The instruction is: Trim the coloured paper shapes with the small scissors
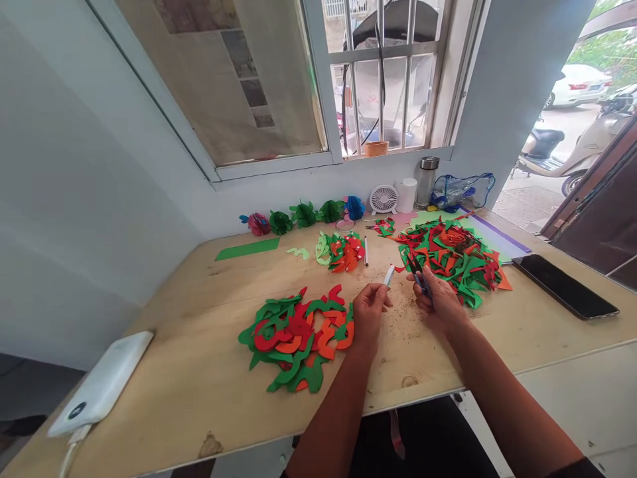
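Between the thumb and fingers of my left hand [369, 307] is a small white strip [389, 275], its free end pointing up and away from me. My right hand [440, 299] grips a pair of dark scissors [421, 277], blades pointing away, a short gap to the right of the strip. Beside my left wrist lies a heap of curved red, green and orange cut-outs [293, 335]. Past my right hand spreads a larger pile of red, green and orange scraps [452, 255]. Tiny crumbs dot the wood between my hands.
A smaller pile of cut-outs [343, 252] lies farther back, with a pen [367, 251] beside it. A phone [565, 285] rests at the right and a white power bank [102, 385] at the left. Along the wall stand a small fan [383, 198], a bottle [426, 182] and paper decorations [303, 214].
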`<state>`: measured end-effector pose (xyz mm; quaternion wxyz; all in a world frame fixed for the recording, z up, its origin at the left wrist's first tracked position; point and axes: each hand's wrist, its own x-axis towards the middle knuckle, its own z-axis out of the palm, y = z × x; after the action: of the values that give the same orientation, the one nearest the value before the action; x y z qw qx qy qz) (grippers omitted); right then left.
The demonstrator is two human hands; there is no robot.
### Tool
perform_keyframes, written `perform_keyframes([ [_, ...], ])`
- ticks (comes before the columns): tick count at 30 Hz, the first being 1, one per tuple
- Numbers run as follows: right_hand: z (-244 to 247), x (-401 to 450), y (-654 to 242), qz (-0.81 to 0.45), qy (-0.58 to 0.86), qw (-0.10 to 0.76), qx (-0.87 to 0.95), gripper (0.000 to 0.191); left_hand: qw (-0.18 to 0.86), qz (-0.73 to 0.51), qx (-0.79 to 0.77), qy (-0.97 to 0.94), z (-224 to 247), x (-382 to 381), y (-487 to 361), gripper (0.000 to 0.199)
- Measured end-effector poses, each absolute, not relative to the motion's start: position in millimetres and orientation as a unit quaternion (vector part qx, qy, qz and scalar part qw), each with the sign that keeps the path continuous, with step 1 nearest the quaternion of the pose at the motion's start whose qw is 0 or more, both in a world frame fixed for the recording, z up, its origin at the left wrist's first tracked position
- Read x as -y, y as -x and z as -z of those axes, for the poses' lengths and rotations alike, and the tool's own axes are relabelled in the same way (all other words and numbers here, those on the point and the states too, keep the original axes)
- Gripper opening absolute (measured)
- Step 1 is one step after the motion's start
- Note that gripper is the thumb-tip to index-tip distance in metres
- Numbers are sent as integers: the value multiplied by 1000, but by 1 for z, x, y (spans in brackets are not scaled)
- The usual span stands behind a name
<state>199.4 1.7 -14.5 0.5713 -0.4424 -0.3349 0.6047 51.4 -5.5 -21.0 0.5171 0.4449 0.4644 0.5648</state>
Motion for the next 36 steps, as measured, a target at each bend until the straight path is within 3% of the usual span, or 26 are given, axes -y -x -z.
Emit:
perform_keyframes([
  [10, 9, 2, -195, -529, 496, 594, 348, 51, 522, -557, -444, -469, 15, 11, -51, 26],
  [24, 9, 4, -197, -563, 437, 618, 333, 32, 453, -489, -434, -607, 15, 16, -53, 20],
  [36, 9, 5, -199, -569, 423, 622, 331, 34, 433, -474, -435, -632, 22, 16, -55, 17],
])
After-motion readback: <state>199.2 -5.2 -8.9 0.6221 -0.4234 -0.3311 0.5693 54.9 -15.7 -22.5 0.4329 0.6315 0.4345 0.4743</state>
